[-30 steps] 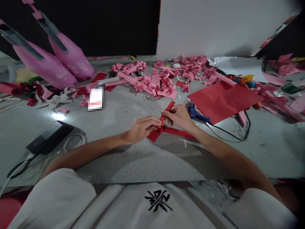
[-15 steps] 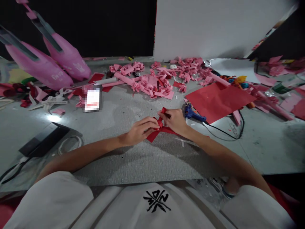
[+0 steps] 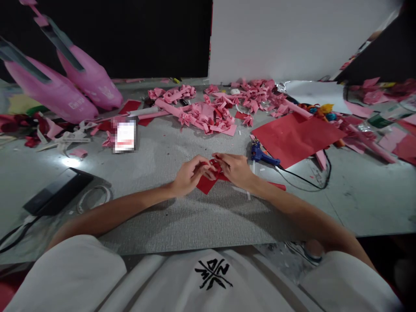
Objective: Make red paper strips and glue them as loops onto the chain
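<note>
My left hand (image 3: 189,175) is closed, its fingertips pinching the left side of a small folded red paper piece (image 3: 215,165). Opposite it, my right hand (image 3: 239,171) has its fingers bent in on the same red paper from the right. The fingers cover much of its shape. Beneath both hands lies a flat red paper piece (image 3: 206,184), one corner pointing toward me. A rolled red paper tube (image 3: 276,186) pokes out to the right, partly hidden by my right forearm.
A blue hot glue gun (image 3: 262,155) with a black cable lies right of my hands, beside a large red paper sheet (image 3: 295,136). Pink paper flowers (image 3: 208,115) are heaped behind. On the left are a lit phone (image 3: 125,136), a black power bank (image 3: 58,190) and pink bottles (image 3: 87,73).
The upright red strip end in my right fingers has been brought down into the folded piece. My right hand has shifted slightly lower and closer to my left.
</note>
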Motion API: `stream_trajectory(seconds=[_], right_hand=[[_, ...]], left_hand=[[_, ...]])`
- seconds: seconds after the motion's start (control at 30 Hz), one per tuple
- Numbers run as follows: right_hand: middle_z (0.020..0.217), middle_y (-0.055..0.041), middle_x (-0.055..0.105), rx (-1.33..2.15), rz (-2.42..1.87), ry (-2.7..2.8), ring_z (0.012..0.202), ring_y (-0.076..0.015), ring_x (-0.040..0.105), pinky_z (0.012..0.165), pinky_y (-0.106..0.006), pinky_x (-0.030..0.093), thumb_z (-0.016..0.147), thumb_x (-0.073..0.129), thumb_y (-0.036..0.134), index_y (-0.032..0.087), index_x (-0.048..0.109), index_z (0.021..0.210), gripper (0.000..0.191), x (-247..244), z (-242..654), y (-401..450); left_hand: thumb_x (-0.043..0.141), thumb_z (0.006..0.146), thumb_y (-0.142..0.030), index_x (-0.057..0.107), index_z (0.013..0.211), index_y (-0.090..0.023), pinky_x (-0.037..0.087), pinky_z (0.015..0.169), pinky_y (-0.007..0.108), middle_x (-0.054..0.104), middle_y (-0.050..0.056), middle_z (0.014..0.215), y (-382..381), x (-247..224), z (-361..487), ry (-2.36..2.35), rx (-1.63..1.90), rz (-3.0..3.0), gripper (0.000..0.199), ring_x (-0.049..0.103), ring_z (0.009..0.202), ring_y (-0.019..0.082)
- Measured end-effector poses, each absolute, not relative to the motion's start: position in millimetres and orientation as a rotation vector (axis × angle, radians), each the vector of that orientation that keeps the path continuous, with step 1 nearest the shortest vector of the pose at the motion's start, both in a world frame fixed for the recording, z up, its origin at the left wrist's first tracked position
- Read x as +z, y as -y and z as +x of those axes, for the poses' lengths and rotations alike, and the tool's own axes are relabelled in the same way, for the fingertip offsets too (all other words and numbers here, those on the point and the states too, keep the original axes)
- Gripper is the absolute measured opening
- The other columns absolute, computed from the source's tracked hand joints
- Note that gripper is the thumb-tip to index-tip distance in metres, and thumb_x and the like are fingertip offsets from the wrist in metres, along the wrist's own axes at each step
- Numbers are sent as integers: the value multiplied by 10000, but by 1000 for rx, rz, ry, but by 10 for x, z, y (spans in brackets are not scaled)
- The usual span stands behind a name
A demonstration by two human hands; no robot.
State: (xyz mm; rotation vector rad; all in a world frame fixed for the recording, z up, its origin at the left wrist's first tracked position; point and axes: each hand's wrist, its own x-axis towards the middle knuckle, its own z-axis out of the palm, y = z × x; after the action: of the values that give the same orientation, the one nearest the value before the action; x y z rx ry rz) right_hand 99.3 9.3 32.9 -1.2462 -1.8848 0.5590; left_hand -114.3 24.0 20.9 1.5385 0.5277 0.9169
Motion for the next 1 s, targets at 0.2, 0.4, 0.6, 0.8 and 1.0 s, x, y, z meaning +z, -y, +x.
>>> stream_trajectory(seconds=[0.2,0.4,0.6,0.8,1.0], right_hand=[[658,-22,672,666,-1391,1644,555,-159,602,583,-291,457,1008,565,494,222,674,843,336,501,900,-4],[535,28,617,1060,-1337,1467,436,-126,538,475,-257,420,958,633,539,226,629,836,336,573,865,5],[508,42,608,1131,-1320,1458,391,-109,493,423,-237,383,959,626,546,222,635,879,334,536,873,-7],[518,44,598,1170,-1308,1438,400,-119,514,404,-231,398,969,601,575,212,625,894,371,497,893,-34],[607,-2,652,1092,-1298,1635,506,-144,622,501,-248,465,1048,438,580,173,712,961,498,489,938,-94]], left_hand=[[640,1006,-505,514,1019,-209,674,652,301,769,82,1049,-239,309,-1097,-476,919,1336,321,784,733,170],[708,960,-510,516,1036,-225,679,689,298,777,69,1031,-242,333,-1090,-473,994,1295,351,790,828,181],[753,949,-352,746,1004,-186,666,924,338,788,98,1149,-235,300,-1161,-484,953,1443,175,797,946,188],[816,893,-374,784,1175,-172,605,1055,390,794,121,1174,-235,349,-1204,-611,806,1429,349,780,1082,238],[708,969,-482,789,1088,-123,632,1000,431,795,158,1129,-256,300,-1190,-503,702,1341,387,796,1010,255]])
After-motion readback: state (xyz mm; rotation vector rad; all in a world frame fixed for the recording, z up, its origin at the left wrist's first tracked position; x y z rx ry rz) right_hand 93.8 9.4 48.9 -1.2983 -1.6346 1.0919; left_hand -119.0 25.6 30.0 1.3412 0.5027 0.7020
